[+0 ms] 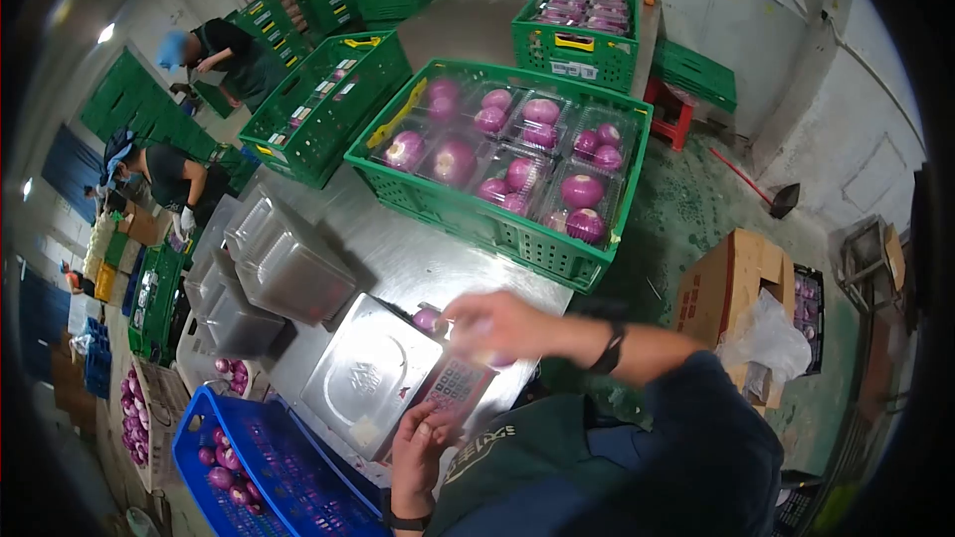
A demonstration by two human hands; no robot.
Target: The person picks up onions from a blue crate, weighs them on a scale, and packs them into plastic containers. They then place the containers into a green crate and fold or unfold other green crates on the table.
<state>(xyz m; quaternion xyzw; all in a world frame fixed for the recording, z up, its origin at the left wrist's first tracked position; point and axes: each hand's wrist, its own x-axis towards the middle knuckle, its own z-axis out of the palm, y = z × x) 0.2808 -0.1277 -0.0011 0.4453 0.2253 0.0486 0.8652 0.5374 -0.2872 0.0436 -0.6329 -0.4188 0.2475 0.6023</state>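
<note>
My right hand (495, 326), smeared by motion, reaches over purple onions beside the scale. One onion (427, 319) shows at its fingertips, and part of another shows below the palm. Whether the fingers grip anything there I cannot tell. My left hand (422, 436) is at the near corner of the scale, fingers loosely bent and nothing visible in them. The scale has a shiny metal pan (366, 373) and a red keypad (458, 385) facing me. Behind it stands a large green crate (477, 224) filled with clear plastic boxes of onions (540, 122).
Stacked clear plastic trays (293, 264) stand left of the scale. A blue basket (288, 467) with loose onions is at the front left. More green crates (572, 55) line the table's far side. Two people (234, 60) work at the left. A cardboard box (731, 283) stands at the right.
</note>
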